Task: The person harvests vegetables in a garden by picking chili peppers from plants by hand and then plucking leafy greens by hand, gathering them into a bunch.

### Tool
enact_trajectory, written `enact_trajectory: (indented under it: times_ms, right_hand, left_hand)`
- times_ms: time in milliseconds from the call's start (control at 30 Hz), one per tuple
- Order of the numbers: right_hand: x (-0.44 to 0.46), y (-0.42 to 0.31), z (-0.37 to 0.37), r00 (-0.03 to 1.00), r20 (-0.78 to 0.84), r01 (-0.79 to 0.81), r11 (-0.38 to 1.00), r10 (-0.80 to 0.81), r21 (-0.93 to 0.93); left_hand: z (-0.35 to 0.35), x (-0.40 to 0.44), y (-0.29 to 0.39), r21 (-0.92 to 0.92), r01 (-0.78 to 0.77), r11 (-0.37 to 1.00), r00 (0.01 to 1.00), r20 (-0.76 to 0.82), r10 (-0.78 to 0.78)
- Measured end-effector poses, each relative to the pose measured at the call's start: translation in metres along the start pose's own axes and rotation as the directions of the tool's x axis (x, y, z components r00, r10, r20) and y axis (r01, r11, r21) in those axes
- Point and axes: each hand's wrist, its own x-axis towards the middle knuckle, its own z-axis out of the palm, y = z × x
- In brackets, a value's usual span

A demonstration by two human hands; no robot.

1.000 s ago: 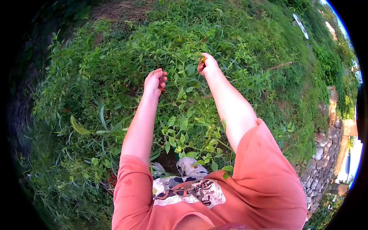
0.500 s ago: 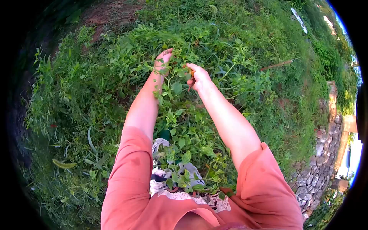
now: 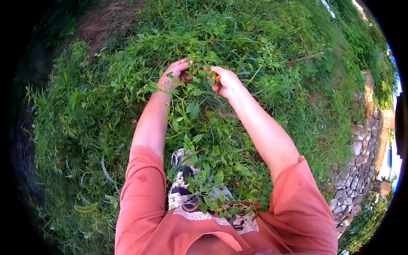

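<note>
Among the leafy green plants (image 3: 193, 109), my left hand (image 3: 176, 72) reaches in from the left with its fingers curled around stems or something dark red, partly covered by leaves. My right hand (image 3: 223, 80) is a short way to its right, closed on small orange and red peppers (image 3: 217, 79). One thin red pepper points down below its fingers. Leaves lie between the two hands, and the fingertips of both are close together. Stems and leaves also hang over my shirt front.
Dense weeds and grass surround the plants. A brown stick (image 3: 306, 58) lies at the upper right, and a stone wall (image 3: 350, 182) runs down the right side. Bare brown ground (image 3: 106, 23) shows at the upper left. A red spot (image 3: 64, 160) shows among weeds at left.
My left hand has moved up and in among the leaves, its fingers now curled there. My right hand has come nearer to it, the peppers still in it. The view has shifted slightly.
</note>
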Motion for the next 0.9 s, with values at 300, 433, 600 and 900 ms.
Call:
enact_trajectory:
  times_ms: [300,433,600,900]
  right_hand:
    - [0.000,-0.007,-0.005,0.994,-0.102,-0.052,0.977,0.031,-0.209]
    - [0.010,-0.011,0.000,0.989,-0.139,-0.085,0.961,0.049,-0.264]
    - [0.008,-0.012,0.005,0.998,-0.060,-0.038,0.928,0.016,-0.371]
    - [-0.062,-0.109,-0.011,0.961,0.278,0.206,0.664,0.003,-0.719]
  left_hand:
    - [0.000,-0.004,0.004,0.354,0.012,0.935,0.999,-0.032,-0.001]
    - [0.011,-0.007,0.025,0.631,-0.028,0.775,0.988,-0.098,0.115]
    - [0.011,-0.004,0.026,0.759,-0.070,0.647,0.953,-0.141,0.267]
    - [0.014,-0.022,0.019,0.921,-0.124,0.368,0.920,-0.032,0.391]
